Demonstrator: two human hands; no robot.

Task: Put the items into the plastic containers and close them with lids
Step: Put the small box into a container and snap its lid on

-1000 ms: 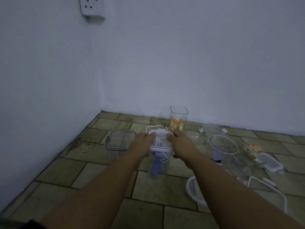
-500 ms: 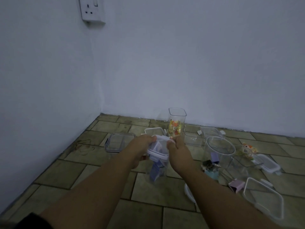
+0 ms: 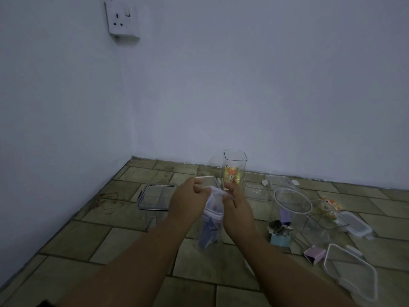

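Only the head view here, and it's pretty dim, looking down into the corner of a room with a tiled floor (image 3: pixel 115 242) and plain walls, a wall socket (image 3: pixel 123 19) high up on the left. Both bare arms reach forward to a tall clear container (image 3: pixel 209 231) standing upright on the floor in the middle, with purple-blue items (image 3: pixel 208 237) inside, can't tell exactly what they are. Its white lid (image 3: pixel 214 201) sits tilted on top, far edge higher than the near one, so it isn't seated flat. The left hand (image 3: pixel 188 202) curls around the lid's left side with fingers pinching the upper edge, and the right hand (image 3: pixel 238 209) grips the right side, thumb on top of the lid, so both hands are closed on that lid. Just behind them stands another tall square container (image 3: pixel 235 167), open, with orange and yellow bits (image 3: pixel 231 175) in it. To the left a flat dark-rimmed lid (image 3: pixel 155 197) lies on the tiles. To the right there's a round clear container (image 3: pixel 291 207) with a purple binder clip (image 3: pixel 285 217) inside, and next to it on the floor a small black clip (image 3: pixel 276 226), a light blue binder clip (image 3: pixel 280 238) and a pink one (image 3: pixel 313 255). Further right a clear lid (image 3: pixel 350 275) lies flat, another container (image 3: pixel 356 224) with a white lid sits behind it, and something orange and white (image 3: pixel 330 203) sits near the wall side, too blurry to name.
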